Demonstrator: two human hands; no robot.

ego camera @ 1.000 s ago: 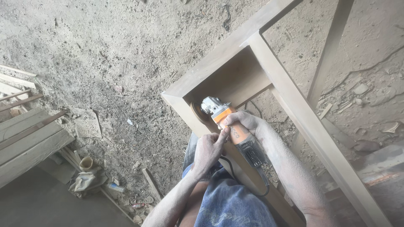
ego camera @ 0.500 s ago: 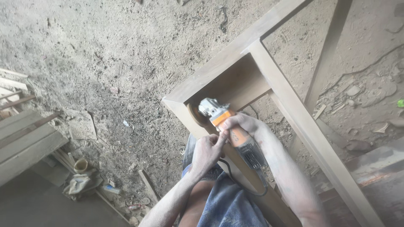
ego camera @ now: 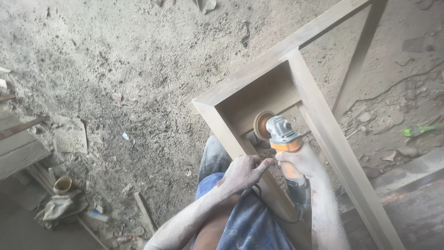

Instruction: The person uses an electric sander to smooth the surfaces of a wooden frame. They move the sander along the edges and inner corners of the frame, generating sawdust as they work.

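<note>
right hand grips the orange angle grinder, disc at 11 o'clock inside the wooden frame; left hand curled, fingertips touching it

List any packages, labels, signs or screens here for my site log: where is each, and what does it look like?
No signs or screens show.
Wrapper: right, on the dirt floor; small, flat, green.
Tube: lower left, lying by a crumpled rag; pale with a blue band.
Grinder: in the right hand, left hand beside it; orange and grey, no label visible.
</note>
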